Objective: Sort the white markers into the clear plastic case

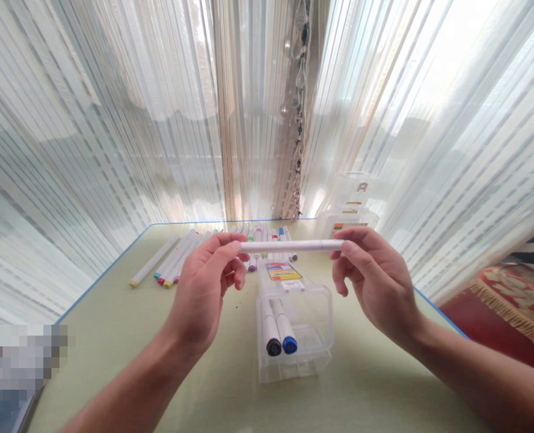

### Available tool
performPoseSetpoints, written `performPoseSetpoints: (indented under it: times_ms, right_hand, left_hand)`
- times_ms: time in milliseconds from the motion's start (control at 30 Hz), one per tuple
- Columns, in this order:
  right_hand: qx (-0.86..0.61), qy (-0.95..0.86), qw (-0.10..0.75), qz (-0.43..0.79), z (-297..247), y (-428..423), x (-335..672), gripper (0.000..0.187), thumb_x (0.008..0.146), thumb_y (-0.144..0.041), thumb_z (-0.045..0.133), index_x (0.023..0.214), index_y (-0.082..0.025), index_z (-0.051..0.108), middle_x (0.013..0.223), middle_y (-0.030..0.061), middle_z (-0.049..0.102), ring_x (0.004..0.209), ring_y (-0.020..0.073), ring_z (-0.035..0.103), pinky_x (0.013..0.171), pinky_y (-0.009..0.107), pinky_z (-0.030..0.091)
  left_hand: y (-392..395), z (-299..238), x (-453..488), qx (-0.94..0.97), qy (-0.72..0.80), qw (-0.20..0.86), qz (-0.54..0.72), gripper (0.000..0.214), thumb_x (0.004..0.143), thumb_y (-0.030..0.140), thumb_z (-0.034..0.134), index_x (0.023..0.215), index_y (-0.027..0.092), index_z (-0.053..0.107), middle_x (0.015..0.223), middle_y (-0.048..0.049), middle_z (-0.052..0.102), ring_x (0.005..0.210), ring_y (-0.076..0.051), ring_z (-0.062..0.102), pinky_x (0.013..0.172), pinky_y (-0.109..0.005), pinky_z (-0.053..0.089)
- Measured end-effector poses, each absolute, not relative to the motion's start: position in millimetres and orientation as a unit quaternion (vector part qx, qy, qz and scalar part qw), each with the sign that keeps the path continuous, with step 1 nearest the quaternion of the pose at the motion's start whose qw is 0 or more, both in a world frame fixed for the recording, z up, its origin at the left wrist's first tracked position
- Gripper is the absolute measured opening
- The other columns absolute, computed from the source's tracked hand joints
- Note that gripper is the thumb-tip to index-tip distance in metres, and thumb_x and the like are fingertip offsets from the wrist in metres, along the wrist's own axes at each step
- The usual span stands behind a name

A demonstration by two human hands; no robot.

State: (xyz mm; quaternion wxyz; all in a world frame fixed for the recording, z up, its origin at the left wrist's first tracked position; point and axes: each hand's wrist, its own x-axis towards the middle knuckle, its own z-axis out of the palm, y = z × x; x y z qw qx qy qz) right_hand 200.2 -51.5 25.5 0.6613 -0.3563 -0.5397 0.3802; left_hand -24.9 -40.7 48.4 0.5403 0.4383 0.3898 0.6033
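The left hand (pixel 204 288) and right hand (pixel 375 276) hold a white marker (pixel 289 245) level above the table (pixel 113 337). Their fingers pinch its two ends, hiding the tips. Beneath lies a clear case (pixel 314 313) with two markers inside. The row of markers (pixel 177 258) behind is partly blocked, and the stacked boxes (pixel 352 204) look hazy against the curtain (pixel 429 150).

A white marker (pixel 291 245) spans left hand (pixel 206 288) to right hand (pixel 375 279). Just below it, a clear box (pixel 314 313) blocks the table (pixel 113 325). Loose markers (pixel 172 264) lie beyond the left hand; bare table lies open to its left.
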Motion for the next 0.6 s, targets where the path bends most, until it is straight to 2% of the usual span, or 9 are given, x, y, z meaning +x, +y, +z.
performPoseSetpoints:
  times_ms: [300,600]
  right_hand:
    - [-0.359,-0.537,0.659,0.385,26.3,-49.1,198.5,0.010,0.095,-0.030,0.065,0.098,-0.020,0.066,0.071,-0.0040,0.058,0.043,0.0076,0.054,0.035,0.020,0.040]
    - [-0.364,-0.533,0.662,0.382,26.1,-49.1,199.2,0.011,0.094,-0.030,0.067,0.098,-0.020,0.067,0.075,-0.0026,0.063,0.042,0.0060,0.054,0.035,0.019,0.040]
  left_hand:
    - [-40.5,48.1,-26.3,0.442,0.387,0.538,0.605,0.013,0.080,0.026,0.070,0.087,0.014,0.070,0.069,0.0000,0.061,0.052,-0.007,0.050,0.051,-0.020,0.040]
    - [-40.5,48.0,-26.2,0.445,0.390,0.535,0.603,0.013,0.081,0.025,0.070,0.088,0.014,0.071,0.070,0.0012,0.059,0.051,-0.006,0.050,0.051,-0.019,0.039]
